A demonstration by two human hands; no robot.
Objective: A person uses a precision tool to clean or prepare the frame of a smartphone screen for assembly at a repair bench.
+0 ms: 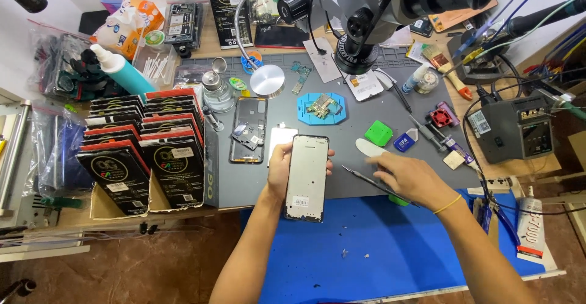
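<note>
My left hand [279, 168] grips a phone frame [306, 177] with a pale grey inner face, held upright over the front of the grey work mat [342, 185]. My right hand [410, 179] lies palm down on the mat, its fingers on thin metal tweezers [360, 176] that point left. A white pry tool [370, 148] lies just beyond the fingertips. A dark phone back housing [248, 129] lies flat to the upper left of the held frame. A circuit board sits on a blue holder [321, 107] further back.
Stacked black and red boxes [143, 151] fill the left. A microscope head [366, 11] hangs over the back of the mat. A soldering station [516, 127] stands at the right, a glue tube [530, 228] near the right edge, a blue mat [378, 249] in front.
</note>
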